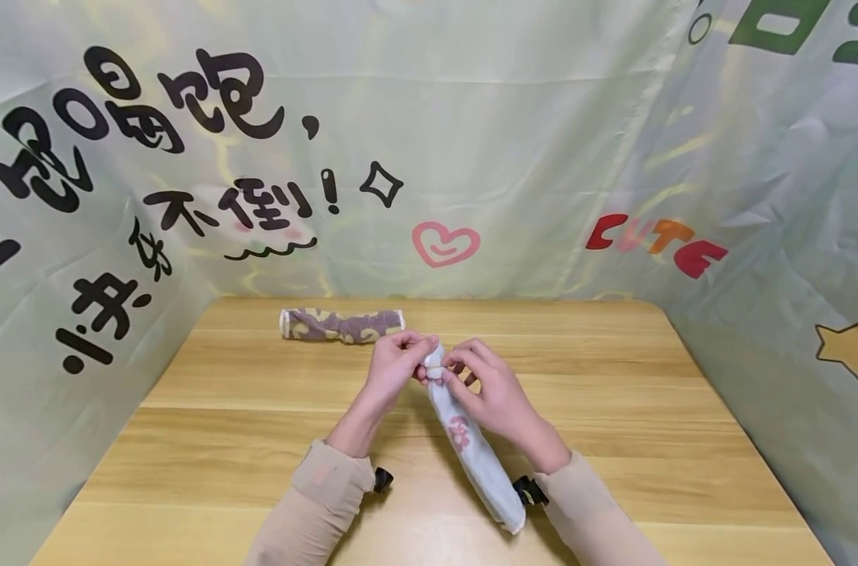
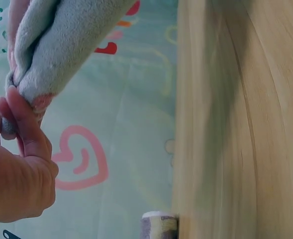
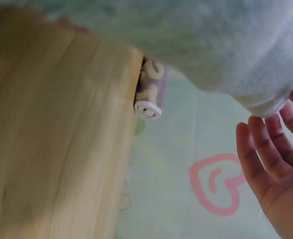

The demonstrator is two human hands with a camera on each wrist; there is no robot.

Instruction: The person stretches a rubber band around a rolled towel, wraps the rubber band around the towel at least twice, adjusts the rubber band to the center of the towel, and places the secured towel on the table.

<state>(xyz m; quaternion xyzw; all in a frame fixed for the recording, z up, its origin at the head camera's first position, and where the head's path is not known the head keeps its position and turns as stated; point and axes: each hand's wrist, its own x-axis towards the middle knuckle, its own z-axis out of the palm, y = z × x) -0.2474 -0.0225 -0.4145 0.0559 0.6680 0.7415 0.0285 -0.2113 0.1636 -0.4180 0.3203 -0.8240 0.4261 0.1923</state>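
Purple roll [image 1: 342, 325], 10 o'clock: cinched — seemingly done.
Grey roll [image 1: 471, 446]: rolled, 11-o'clock end seemingly half-banded.
Left hand [image 1: 396, 368]: pinching that end.
Right hand [image 1: 494, 391]: pinching alongside.

“CUTE” [image 1: 660, 238]; “不倒!” [image 1: 260, 206] on backdrop cloth [image 1: 528, 157]

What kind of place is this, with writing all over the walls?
It looks like a little indoor booth, maybe set up for filming, though I can't be sure. Printed cloth walls surround a wooden table, and a purple-and-yellow rolled cloth lies on it.
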